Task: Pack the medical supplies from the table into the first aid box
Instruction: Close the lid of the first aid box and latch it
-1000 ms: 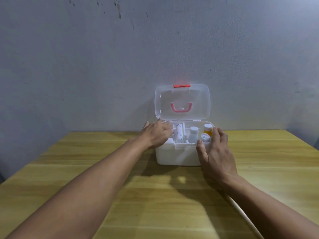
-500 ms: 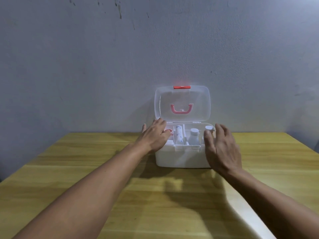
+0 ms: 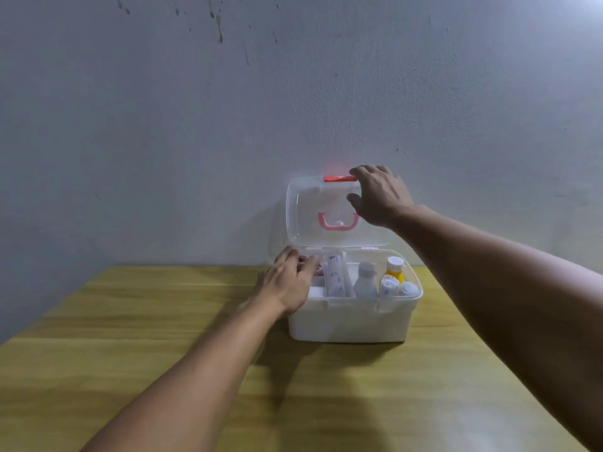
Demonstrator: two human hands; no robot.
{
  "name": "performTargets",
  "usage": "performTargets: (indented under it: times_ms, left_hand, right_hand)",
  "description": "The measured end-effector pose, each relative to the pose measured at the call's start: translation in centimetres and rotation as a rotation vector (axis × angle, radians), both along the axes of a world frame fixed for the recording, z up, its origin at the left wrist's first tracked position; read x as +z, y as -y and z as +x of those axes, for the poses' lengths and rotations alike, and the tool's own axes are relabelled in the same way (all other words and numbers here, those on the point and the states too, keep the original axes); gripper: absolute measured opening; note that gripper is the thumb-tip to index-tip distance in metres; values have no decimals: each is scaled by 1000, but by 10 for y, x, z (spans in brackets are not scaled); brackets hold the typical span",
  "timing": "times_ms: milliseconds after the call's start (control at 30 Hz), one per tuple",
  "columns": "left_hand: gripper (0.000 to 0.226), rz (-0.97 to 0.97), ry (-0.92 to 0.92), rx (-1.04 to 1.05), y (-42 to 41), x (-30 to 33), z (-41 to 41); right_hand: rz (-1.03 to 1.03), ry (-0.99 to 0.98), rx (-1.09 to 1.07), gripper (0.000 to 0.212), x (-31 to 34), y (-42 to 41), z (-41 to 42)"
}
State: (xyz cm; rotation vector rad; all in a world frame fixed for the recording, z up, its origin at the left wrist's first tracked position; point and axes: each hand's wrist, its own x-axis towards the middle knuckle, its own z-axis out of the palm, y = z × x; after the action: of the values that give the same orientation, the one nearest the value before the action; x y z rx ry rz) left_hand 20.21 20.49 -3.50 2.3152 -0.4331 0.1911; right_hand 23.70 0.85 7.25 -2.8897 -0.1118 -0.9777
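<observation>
The box stands on the table, close to the wall, a little right of the middle; its lid is open and stands upright behind it. Inside I see a roll leaning in a middle compartment, a white bottle beside it, a yellow bottle with white cap on the right, and two small wrapped rolls in front of that one; at the left something red shows partly behind my fingers, I cannot tell what it is. No supplies lie on the table, so I judge the packing is done and closing is the step now.

My right hand takes the top right edge of the lid, fingers over the rim next to the red latch, thumb on the inner face; my left hand rests loose and flat on the left rim of the box, holding nothing, it only steadies.

The box looks like thin plastic, light and a bit slippery on the wood, so it can slide if I pull the lid without holding; the lid is stiff but the hinge is probably weak, so the top edge is the good place to hold. The yellow bottle stands higher than the rim and may touch the lid; my left fingers must leave the rim first. In front of the box the table is free; behind, the wall is near.
</observation>
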Motion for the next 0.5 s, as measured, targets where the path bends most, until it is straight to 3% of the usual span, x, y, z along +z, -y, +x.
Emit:
performTargets:
  times_ms: [133,300,433,500]
  left_hand:
    - [57,-53,16,-27,-2,-5,4]
    - [56,-128,-41,-44,-1,0,-3]
    - [95,-295,-152,7,-2,2,-6]
    - [95,-462,-147,31,-2,2,-11]
  right_hand:
    - [-64,-32,-47,49,2,-7,18]
    - [-102,76,-3,29,19,-8,11]
    - [-101,128,96,26,33,-9,-24]
    - [-103,108,129,25,35,-9,-48]
